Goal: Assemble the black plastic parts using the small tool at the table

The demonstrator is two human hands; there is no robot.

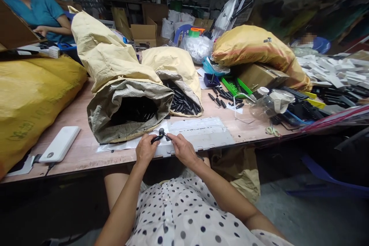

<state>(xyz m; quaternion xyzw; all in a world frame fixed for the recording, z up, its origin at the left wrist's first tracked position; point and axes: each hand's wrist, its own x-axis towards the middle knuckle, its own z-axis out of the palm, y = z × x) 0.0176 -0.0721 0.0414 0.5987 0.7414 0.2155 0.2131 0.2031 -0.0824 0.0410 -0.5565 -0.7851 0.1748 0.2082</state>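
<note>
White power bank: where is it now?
Head view: white power bank lies left on the table, between the yellow sack and the open paper sack.

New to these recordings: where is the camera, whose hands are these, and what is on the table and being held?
No machine here: one camera worn on a person's head looks down at that person's own bare hands. The left hand and right hand together pinch a small black part with a round end, above clear plastic sheets at the near edge of the wooden table. Behind them, an open paper sack and a second sack lie on their sides, showing more black pieces. A white power bank lies to the left. The person in teal, far left, is a co-worker.
</note>
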